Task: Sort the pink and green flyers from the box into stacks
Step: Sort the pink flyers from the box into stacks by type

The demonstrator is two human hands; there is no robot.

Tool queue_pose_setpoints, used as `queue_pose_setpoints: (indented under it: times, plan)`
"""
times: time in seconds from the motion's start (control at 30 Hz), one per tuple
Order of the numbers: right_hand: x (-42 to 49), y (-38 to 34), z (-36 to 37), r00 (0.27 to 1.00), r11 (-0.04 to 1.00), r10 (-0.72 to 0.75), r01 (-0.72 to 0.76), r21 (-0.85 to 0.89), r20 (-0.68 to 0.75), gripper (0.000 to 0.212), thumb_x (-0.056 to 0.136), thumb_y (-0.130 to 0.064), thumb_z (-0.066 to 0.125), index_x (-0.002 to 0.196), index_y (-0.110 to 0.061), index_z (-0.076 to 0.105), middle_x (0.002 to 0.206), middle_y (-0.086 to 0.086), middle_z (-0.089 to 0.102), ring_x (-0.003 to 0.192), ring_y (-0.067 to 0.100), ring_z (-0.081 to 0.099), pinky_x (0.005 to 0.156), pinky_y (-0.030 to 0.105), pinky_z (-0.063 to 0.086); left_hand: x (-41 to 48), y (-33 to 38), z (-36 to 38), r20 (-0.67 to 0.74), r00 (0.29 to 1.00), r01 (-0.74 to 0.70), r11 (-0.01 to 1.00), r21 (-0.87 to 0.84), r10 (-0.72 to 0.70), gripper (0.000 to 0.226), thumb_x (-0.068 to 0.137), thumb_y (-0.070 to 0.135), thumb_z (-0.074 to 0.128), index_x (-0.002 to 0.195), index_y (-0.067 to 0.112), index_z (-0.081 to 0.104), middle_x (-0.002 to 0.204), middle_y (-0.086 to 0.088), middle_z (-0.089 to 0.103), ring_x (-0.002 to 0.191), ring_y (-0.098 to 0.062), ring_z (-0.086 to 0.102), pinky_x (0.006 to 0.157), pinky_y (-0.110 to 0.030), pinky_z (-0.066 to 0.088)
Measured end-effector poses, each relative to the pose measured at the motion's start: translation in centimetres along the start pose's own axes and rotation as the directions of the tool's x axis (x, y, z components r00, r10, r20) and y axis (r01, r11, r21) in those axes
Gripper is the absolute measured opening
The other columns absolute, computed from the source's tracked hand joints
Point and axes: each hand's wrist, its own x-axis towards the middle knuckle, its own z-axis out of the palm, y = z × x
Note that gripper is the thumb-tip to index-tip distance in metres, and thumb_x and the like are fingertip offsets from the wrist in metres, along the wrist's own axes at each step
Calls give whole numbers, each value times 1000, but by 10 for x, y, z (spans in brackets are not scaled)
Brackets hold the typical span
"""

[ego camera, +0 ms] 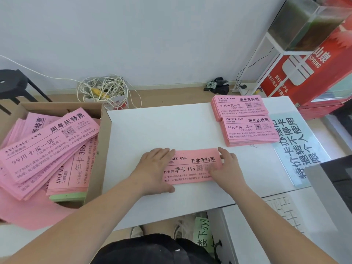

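A small stack of pink flyers (192,165) lies on the white table (171,126) in front of me. My left hand (155,170) rests flat on its left end, fingers straight. At the stack's right end my right hand (227,168) touches it with fingers slightly bent along the edge. Two taller stacks of pink flyers (240,106) (249,131) sit at the table's far right. At the left, the cardboard box (99,155) holds several loose pink flyers (47,145) and a green flyer stack (67,196) at its bottom edge.
A printed paper sign (297,145) lies on the table's right side. A red carton (308,73) and white rack stand at the far right. A box of tangled white cable (103,92) sits on the floor by the wall. A black stool (13,82) is at far left.
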Motion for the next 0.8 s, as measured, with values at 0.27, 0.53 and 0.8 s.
queue_pose_setpoints:
  times: [0.27, 0.53, 0.8]
  plan:
    - [-3, -5, -1, 970, 938, -82, 153, -311, 229, 122, 67, -37, 89, 162, -31, 12, 162, 5, 16, 145, 29, 20, 119, 40, 25, 7, -4, -1, -116, 993, -16, 1000, -1, 16, 118, 68, 69, 74, 162, 29, 14, 161, 12, 28, 146, -14, 20, 122, -36, 21]
    - [-3, 2, -2, 990, 987, -49, 68, -147, 131, 102, 72, -34, 88, 157, -27, 33, 155, 0, 30, 143, 23, 25, 118, 38, 27, -32, -3, 8, -92, 894, 262, 678, -687, -439, 64, 96, 24, 66, 154, 26, 39, 156, 4, 41, 139, -15, 45, 113, -29, 37]
    - [3, 5, -4, 997, 997, 13, -19, 72, 75, 70, 84, -5, 63, 150, -24, 46, 134, 2, 56, 126, 23, 53, 105, 47, 49, -39, 40, 17, 81, 840, 225, 209, -952, -537, 44, 90, 2, 64, 122, 32, 65, 120, 20, 70, 118, 3, 60, 97, -25, 50]
